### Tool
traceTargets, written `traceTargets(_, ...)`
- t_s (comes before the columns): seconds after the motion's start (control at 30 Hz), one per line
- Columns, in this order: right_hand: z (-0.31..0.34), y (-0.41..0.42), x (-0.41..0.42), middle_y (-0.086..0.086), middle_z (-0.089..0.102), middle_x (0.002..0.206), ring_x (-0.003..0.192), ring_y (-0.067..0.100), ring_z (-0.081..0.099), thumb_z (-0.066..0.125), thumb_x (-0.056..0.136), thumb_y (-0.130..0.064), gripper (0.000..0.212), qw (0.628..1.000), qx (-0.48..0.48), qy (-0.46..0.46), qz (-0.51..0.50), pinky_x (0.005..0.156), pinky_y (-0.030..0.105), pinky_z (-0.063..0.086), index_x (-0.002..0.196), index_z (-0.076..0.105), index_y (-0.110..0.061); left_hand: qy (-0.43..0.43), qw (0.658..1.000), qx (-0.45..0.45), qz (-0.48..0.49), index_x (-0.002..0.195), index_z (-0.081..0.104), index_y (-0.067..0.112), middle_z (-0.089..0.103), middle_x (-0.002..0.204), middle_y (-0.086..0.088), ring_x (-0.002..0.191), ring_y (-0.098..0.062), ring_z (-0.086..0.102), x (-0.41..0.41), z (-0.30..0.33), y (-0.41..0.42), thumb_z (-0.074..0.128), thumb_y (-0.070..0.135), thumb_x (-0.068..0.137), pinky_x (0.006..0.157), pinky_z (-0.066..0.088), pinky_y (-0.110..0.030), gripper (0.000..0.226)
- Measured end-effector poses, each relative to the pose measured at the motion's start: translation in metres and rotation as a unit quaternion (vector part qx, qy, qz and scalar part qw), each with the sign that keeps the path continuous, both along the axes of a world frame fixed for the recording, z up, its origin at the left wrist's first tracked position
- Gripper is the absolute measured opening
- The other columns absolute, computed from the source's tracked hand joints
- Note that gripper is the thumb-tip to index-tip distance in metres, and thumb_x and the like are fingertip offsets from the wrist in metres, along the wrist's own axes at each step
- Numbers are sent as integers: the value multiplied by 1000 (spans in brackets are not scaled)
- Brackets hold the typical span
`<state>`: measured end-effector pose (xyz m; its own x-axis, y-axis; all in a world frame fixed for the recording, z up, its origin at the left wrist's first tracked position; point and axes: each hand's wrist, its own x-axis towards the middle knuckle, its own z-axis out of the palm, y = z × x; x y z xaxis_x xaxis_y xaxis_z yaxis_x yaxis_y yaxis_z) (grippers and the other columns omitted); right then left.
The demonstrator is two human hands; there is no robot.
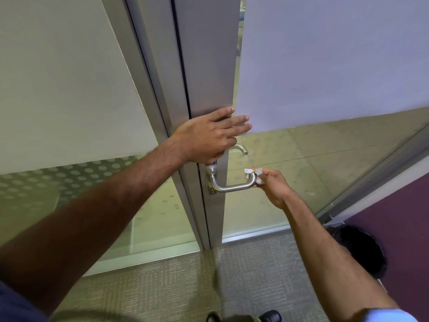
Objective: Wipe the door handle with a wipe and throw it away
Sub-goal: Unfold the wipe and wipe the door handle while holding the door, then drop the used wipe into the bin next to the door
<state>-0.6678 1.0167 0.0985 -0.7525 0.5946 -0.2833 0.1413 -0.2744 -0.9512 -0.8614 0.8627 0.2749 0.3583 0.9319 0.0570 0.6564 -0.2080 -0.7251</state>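
Pinching the wipe (254, 175) at the door handle (232, 187)'s far bend, the right hand (272, 185) was closed on it; the left hand (209, 135) lay flat, empty, bracing the door (204, 66). That small pinch could've slipped off the curve.

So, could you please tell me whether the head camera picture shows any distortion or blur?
Head view: wide-angle bending curves the door edge; the left hand, the right hand with the wipe, and the handle look sharp; the shoes are softer.
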Motion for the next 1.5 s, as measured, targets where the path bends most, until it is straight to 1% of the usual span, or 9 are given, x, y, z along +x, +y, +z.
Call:
traceTargets(0.13, -17, -35, 3, 10, 74, 91, 86, 22, 67, 38, 77, 15, 39, 983, -145, 66, -96, 84, 34, 51, 57, 60, -10, 6, 1000, 7, -3, 122, 68, 17, 25, 168, -6, 156, -25, 18, 0, 0, 0, 42, 34, 99, 125, 8, -49, 39)
traceTargets(0.27, -28, -89, -9, 9, 72, 107, 79, 12, 65, 38, 90, 13, 37, 959, -238, 119, -100, 77, 25, 53, 92, 71, -3, 8, 1000, 7, -7, 121, 69, 16, 26, 167, -6, 156, -25, 19, 0, 0, 0, 42, 34, 99, 125, 7, -49, 39)
traceTargets(0.4, -29, -107, -7, 16, 70, 105, 100, 24, 72, 36, 89, 16, 32, 951, -266, 113, -114, 83, 28, 53, 73, 56, -4, 2, 1000, 13, -13, 122, 69, 17, 28, 166, -6, 155, -25, 21, 1, 0, -2, 42, 34, 99, 125, 6, -49, 40)
traceTargets(0.53, -16, -98, 19, 10, 72, 93, 87, 22, 69, 34, 88, 16, 29, 951, -266, 116, -111, 70, 23, 57, 86, 58, 0, -13, 1000, 16, -18, 124, 67, 15, 31, 166, -6, 155, -25, 22, -2, 0, -3, 39, 32, 98, 125, 2, -48, 42)
traceTargets(0.63, 14, -87, 34, 8, 69, 92, 83, 19, 66, 38, 89, 10, 31, 962, -211, 131, -112, 65, 24, 55, 94, 65, -4, -79, 996, 33, -28, 130, 63, 15, 40, 161, -6, 152, -24, 29, 2, 1, -3, 37, 30, 95, 125, 6, -47, 46)
traceTargets(0.77, 63, -78, 51, 7, 71, 89, 79, 19, 68, 49, 92, 7, 30, 975, -114, 159, -108, 64, 26, 53, 86, 74, -10, -288, 954, 78, -15, 142, 57, 16, 52, 152, -7, 148, -27, 37, 31, -15, -5, 62, 31, 89, 122, 19, -46, 56)
traceTargets(1.0, 142, -43, 108, 8, 74, 92, 83, 22, 67, 62, 89, 7, 21, 965, 32, 181, -189, 79, 44, 51, 105, 68, -5, -510, 854, 104, 18, 161, 23, 23, 18, 170, 4, 157, -10, 10, 111, -9, 24, 59, 49, 93, 126, 14, -44, 81)
traceTargets(1.3, 229, 33, 231, 0, 69, 85, 84, 11, 65, 68, 89, 1, 41, 928, 199, 223, -222, 78, 21, 51, 124, 65, -19, -574, 809, 104, -74, 162, 19, 26, 16, 170, 9, 156, -7, 7, 224, 56, 110, 61, 53, 91, 125, 19, -48, 86)
traceTargets(1.5, 232, 95, 338, 22, 74, 101, 95, 41, 70, 65, 88, 6, 22, 917, 237, 171, -270, 82, 52, 56, 100, 74, -10, -594, 796, 65, -99, 160, 27, 23, 24, 168, 9, 156, -5, 10, 323, 49, 186, 65, 50, 89, 125, 19, -48, 85)
